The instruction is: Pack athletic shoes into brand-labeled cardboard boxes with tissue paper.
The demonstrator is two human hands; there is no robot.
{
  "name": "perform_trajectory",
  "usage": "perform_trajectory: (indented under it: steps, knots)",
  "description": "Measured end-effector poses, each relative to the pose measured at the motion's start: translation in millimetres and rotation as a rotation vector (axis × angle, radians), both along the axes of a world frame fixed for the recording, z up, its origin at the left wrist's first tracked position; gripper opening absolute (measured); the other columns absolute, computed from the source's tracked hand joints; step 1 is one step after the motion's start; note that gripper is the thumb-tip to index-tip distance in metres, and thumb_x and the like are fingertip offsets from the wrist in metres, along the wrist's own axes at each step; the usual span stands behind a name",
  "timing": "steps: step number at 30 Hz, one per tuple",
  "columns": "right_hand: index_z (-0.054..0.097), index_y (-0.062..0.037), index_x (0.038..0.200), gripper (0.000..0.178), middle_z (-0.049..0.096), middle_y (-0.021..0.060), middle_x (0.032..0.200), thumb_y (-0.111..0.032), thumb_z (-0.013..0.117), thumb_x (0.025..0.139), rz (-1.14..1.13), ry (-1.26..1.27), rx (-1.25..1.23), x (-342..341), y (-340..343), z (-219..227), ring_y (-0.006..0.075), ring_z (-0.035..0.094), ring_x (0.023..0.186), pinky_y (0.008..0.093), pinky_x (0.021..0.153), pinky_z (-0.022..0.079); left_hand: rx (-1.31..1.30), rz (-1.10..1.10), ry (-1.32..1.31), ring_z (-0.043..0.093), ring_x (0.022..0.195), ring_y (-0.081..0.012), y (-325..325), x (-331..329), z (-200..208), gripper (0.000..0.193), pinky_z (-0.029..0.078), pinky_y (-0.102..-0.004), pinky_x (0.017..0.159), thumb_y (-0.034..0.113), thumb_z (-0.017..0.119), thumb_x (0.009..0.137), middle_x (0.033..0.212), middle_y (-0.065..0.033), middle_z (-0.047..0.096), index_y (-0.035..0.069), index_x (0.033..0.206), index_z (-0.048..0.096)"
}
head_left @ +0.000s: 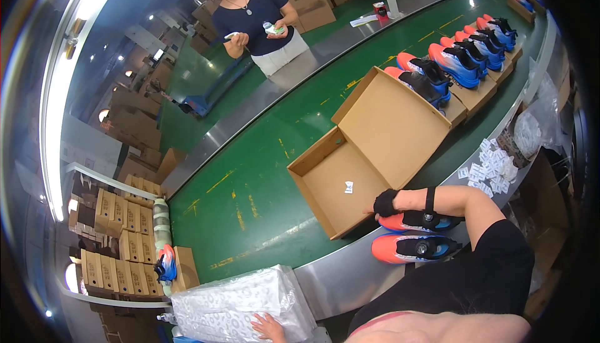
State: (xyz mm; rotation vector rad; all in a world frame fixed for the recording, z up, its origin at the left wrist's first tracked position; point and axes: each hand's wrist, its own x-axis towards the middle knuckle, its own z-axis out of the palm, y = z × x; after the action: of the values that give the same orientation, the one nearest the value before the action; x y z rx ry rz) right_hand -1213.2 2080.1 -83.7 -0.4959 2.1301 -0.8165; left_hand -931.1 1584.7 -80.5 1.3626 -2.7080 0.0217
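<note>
My left hand (269,327) lies with fingers spread on a plastic-wrapped stack of white patterned paper (240,299) at the lower left. At the near edge of an open brown shoebox (337,225) is my right hand (382,205), with black fabric around it. Its fingers are mostly hidden, so its grip cannot be made out. Inside the box lies a small white packet (349,187). An orange and blue shoe (409,220) sits just below my right forearm, partly covered by it. A matching shoe (412,247) rests beside it on the metal ledge.
A green conveyor belt (262,155) runs diagonally past me. Several orange and blue shoes (459,62) stand on boxes along it. Small white packets (490,171) are heaped at the right. Across the belt stands a person (259,30) holding small items. Stacked shoeboxes (119,212) fill the left side.
</note>
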Motion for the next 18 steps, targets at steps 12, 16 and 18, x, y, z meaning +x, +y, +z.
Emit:
perform_trajectory:
  steps: [12, 16, 18]
  knots:
    - [0.056, -0.0127, 0.089, 0.022, 0.060, 0.0149, 0.081, -0.022, 0.043, 0.075, 0.289, 0.487, 0.170, 8, 9, 15, 0.0314, 0.059, 0.077, 0.0432, 0.061, 0.045, -0.319, 0.112, 0.106, 0.059, 0.070, -0.0294, -126, 55, -16, 0.030, 0.047, -0.0420, 0.061, 0.028, 0.056, 0.072, 0.080, -0.0138, 0.061, 0.003, 0.090, 0.055]
    - [0.056, -0.0125, 0.090, 0.023, 0.059, 0.0157, 0.081, -0.022, 0.042, 0.075, 0.311, 0.525, 0.179, 9, 20, 8, 0.0318, 0.059, 0.077, 0.0427, 0.062, 0.045, 0.090, 0.060, 0.507, 0.054, 0.084, -0.0314, -78, -13, 105, 0.038, 0.044, -0.0410, 0.073, 0.031, 0.047, 0.078, 0.093, -0.0167, 0.055, 0.001, 0.101, 0.050]
    - [0.056, -0.0124, 0.090, 0.023, 0.059, 0.0160, 0.080, -0.022, 0.042, 0.075, 0.317, 0.535, 0.140, 4, 14, 8, 0.0319, 0.059, 0.077, 0.0426, 0.063, 0.045, 0.391, -0.140, 0.994, 0.050, 0.095, -0.0323, -15, -58, 202, 0.042, 0.040, -0.0397, 0.082, 0.031, 0.039, 0.084, 0.104, -0.0193, 0.050, -0.002, 0.108, 0.045]
